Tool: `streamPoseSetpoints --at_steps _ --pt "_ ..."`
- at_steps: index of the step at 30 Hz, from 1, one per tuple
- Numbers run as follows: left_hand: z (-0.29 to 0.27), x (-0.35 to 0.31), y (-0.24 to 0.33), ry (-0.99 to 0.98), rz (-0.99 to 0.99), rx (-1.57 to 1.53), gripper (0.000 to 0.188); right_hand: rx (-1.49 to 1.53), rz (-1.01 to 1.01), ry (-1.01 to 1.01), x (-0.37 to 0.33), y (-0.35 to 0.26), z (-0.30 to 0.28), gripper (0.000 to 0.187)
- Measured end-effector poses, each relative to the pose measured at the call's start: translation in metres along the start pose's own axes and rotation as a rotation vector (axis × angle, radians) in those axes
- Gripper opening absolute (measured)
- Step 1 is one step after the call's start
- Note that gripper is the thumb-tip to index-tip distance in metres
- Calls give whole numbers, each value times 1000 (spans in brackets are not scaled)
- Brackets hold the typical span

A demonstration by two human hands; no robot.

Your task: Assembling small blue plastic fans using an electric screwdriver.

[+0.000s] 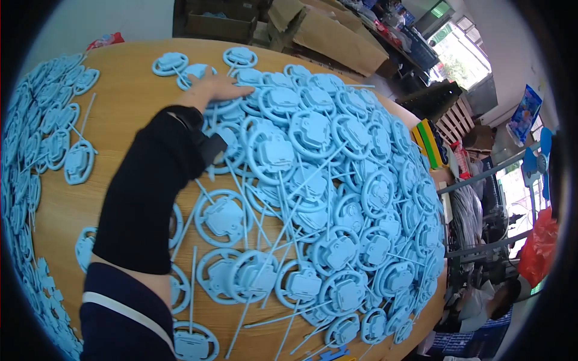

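Left hand (212, 89) lies spread flat on the far blue plastic rings (313, 180) heaped across the tabletop (129, 84); right hand's out of view.

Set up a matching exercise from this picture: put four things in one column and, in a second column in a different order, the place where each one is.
Things:
1. Person's hand
2. Heap of light blue round plastic ring parts
3. Brown cardboard boxes
4. Orange-red plastic bag

Places:
A. Beyond the far edge of the round wooden table
B. At the right rim of the picture, off the table
C. Spread over the right half of the tabletop
D. Resting on blue parts near the table's far side

Pairs: 1-D, 2-C, 3-A, 4-B
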State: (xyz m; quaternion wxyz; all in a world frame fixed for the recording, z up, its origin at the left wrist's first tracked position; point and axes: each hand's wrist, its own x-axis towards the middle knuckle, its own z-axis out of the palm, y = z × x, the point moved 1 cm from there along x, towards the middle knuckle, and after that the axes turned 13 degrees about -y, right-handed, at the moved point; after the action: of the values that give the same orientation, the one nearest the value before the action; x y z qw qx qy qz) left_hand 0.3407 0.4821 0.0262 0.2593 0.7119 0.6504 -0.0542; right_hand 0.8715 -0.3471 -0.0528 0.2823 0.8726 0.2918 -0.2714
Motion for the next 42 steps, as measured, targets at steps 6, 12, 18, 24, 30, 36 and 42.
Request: streamPoseSetpoints --at_steps 6,12,18,24,30,36,42 --pt "31 -17 -6 53 77 72 71 -47 -130 -60 10 2 29 113" --pt "85 -125 0 28 217 159 63 -86 -318 -35 46 -20 22 113" --pt "167 -238 2 208 448 121 64 -143 -507 31 80 -77 -14 112" --pt "83 -221 -93 405 554 -80 33 -230 -617 73 119 -128 -64 112" --pt "42 -215 -226 703 -544 257 56 -250 -707 72 147 -191 -75 112" --pt "15 -228 -148 260 91 -30 58 -171 -627 100 135 -182 -62 111" --pt "67 -54 -186 791 11 -261 49 -122 -611 197 148 -205 -104 111"
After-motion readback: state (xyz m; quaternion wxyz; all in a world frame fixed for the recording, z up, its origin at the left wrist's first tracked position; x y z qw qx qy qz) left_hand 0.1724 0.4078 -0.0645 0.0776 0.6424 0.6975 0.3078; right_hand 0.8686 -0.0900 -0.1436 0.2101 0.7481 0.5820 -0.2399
